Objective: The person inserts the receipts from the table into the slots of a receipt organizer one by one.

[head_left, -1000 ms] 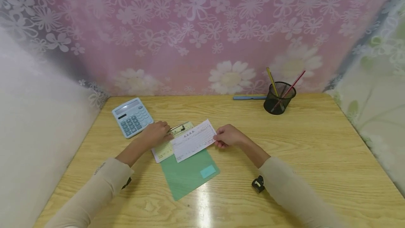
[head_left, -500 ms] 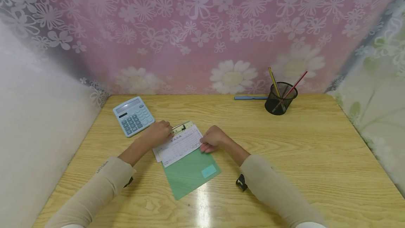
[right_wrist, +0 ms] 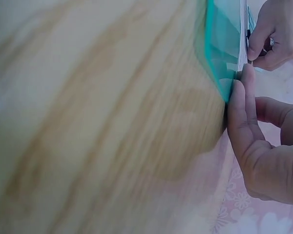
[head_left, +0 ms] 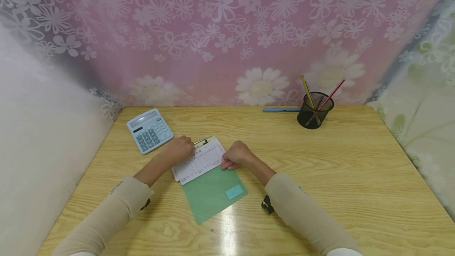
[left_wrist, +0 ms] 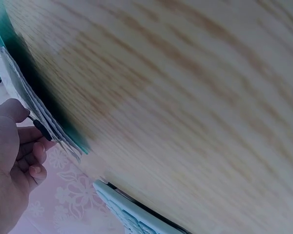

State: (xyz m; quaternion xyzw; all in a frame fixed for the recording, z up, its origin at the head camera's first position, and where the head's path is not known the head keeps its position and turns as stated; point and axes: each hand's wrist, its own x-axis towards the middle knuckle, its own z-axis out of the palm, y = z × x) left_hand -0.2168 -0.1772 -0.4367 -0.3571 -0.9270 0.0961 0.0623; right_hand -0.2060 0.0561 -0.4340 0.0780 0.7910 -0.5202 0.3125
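Note:
A green clipboard (head_left: 209, 198) lies tilted on the wooden table, bearing a stack of printed slips under its metal clip (head_left: 200, 142). My left hand (head_left: 179, 149) is at the clip; in the left wrist view its thumb and fingers pinch the clip's black-tipped lever (left_wrist: 42, 130). A white printed slip (head_left: 199, 167) lies over the stack, its upper edge close by the clip. With thumb and fingers, my right hand (head_left: 237, 155) holds that slip by its right edge. In the right wrist view, the fingers (right_wrist: 240, 109) reach along the clipboard's edge.
A light blue calculator (head_left: 150, 130) sits just beyond my left hand. Toward the back right stands a black mesh pen cup (head_left: 306, 119) holding pencils, with a blue pen (head_left: 280, 110) lying beside it. A pale blue label (head_left: 234, 192) marks the clipboard's lower right.
The right hand has brought the white slip leftward over the clipboard, and it now lines up with the stack, covering the yellow slip. The left hand has stayed at the clip.

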